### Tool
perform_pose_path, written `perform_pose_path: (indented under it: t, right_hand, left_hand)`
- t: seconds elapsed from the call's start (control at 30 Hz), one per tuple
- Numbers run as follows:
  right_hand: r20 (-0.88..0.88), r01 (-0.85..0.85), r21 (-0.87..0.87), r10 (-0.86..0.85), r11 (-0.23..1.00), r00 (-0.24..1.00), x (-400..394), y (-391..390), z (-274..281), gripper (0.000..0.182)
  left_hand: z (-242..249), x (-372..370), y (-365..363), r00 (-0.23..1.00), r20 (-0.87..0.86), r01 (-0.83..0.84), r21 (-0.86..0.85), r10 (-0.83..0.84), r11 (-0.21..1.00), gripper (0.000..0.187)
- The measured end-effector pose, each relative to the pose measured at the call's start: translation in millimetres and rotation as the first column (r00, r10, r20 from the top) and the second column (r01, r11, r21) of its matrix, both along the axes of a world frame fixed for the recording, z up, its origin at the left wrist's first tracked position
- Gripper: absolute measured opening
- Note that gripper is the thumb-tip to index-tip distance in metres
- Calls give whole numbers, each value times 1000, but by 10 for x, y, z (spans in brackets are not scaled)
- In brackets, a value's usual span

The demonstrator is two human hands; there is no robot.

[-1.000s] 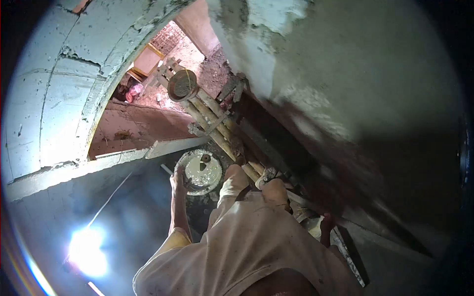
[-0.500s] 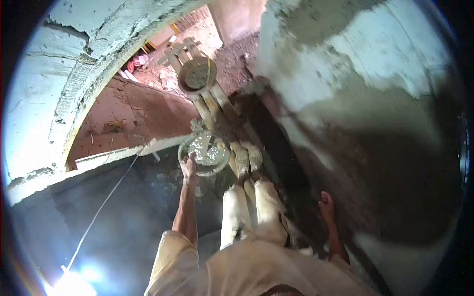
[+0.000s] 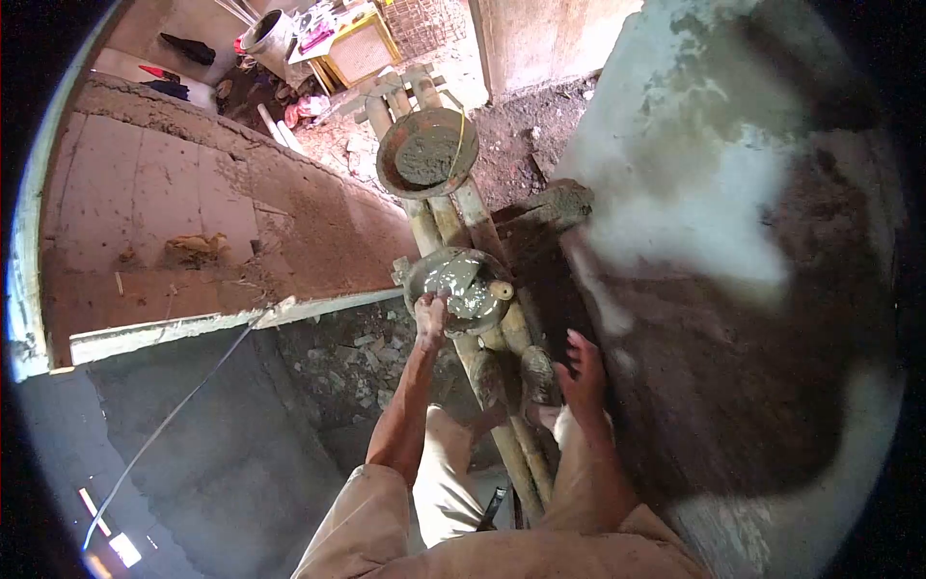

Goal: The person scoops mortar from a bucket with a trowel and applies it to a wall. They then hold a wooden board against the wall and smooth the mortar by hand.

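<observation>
- Head view: your left hand (image 3: 430, 317) is closed on the near rim of a metal pan (image 3: 456, 287), fingers curled over its edge.
- That pan holds wet grey mortar, with a trowel (image 3: 461, 277) lying in it, its handle end showing at the pan's right rim.
- The pan rests on a ladder of bamboo poles (image 3: 453, 217) that runs from your legs up and away toward the ground outside.
- Your right hand (image 3: 582, 377) is spread open, fingers apart, laid flat on the plastered wall (image 3: 752, 289) just right of the poles; it grips nothing.
- Your feet (image 3: 511, 376) stand on the poles, between your two hands and just below the pan.
- A second pan (image 3: 427, 152), also loaded with mortar, sits higher along the same poles, well apart from the one you hold.
- Left of the poles a reddish brick wall top (image 3: 193, 222) runs across, with a pale ledge (image 3: 222, 320) along its near edge.
- A thin string (image 3: 183, 405) slants down from that ledge toward the bottom left corner.
- Below the ledge there is rubble (image 3: 357, 367) at the bottom of the pit.
- At the far top, a yellow stand (image 3: 357, 43) and a grey bucket (image 3: 265, 34) stand on the ground.
</observation>
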State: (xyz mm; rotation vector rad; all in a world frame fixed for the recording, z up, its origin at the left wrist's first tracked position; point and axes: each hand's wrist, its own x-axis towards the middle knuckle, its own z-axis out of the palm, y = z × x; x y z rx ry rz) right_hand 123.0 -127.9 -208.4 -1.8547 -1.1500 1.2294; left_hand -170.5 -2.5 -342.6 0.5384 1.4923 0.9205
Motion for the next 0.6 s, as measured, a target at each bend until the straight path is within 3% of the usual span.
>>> perform_pose_path:
  t: [0.1, 0.13, 0.27, 0.33, 0.37, 0.4, 0.47, 0.5, 0.53, 0.6]
  right_hand:
    - [58, -13, 146, 5, 989, 998, -573, 480, -723, 74]
    - [123, -31, 245, 1, 969, 992, -725, 617, -981, 82]
    - [172, -69, 278, 21, 958, 985, -1056, 1017, -1775, 87]
    - [56, -16, 216, 4, 976, 998, -1112, 1175, -2037, 79]
    - [-172, 112, 155, -85, 982, 981, -1165, 1253, -2137, 75]
    - [-169, 104, 161, -76, 981, 983, -1192, 1321, -2223, 75]
    - [27, 99, 230, -108, 968, 994, -1206, 1506, -2391, 73]
    - [74, 113, 298, -141, 948, 987, -1240, 1584, -2482, 71]
    - [83, 96, 303, -127, 948, 988, -1241, 1654, -2545, 71]
    - [249, -53, 364, -43, 930, 968, -1195, 1755, -2683, 72]
  left_hand:
    - [-113, 118, 187, 974, -224, -71, -121, 42, 990, 26]
    - [-127, 114, 320, 972, -231, -76, -112, 48, 991, 26]
    - [44, -52, 619, 995, -91, -54, -120, 43, 991, 28]
    - [2, -68, 761, 996, -92, -15, -102, 6, 995, 25]
    - [2, -83, 866, 990, -136, 31, -122, -47, 992, 24]
    - [-2, -64, 950, 990, -133, 23, -116, -38, 993, 24]
    - [11, 66, 1080, 1000, -27, -8, -128, 4, 992, 24]
    - [358, 215, 1063, 999, -32, 22, -127, -26, 992, 25]
    - [199, 256, 1051, 1000, -18, -27, -111, 25, 993, 25]
    - [95, 228, 984, 997, -1, 83, -50, -83, 995, 28]
